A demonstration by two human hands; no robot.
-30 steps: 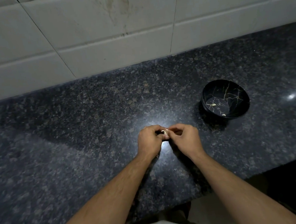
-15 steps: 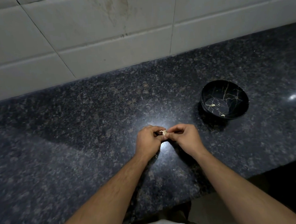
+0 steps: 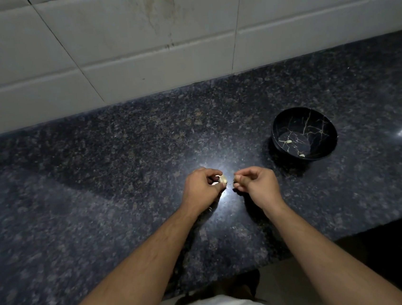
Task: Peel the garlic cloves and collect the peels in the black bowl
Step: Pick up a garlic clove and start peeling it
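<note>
The hands have drawn apart since a moment ago: the left hand (image 3: pixel 202 188) pinches the garlic clove (image 3: pixel 223 179) above the desk's (image 3: pixel 99 188) middle. The right hand (image 3: pixel 257 183) pinches what looks like a torn-off peel, likely bound for the black bowl (image 3: pixel 303 133) toward the right edge.

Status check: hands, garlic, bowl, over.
Left hand pinching garlic clove. Right hand pinching something small, likely peel. Black bowl to the right, unobstructed.
</note>
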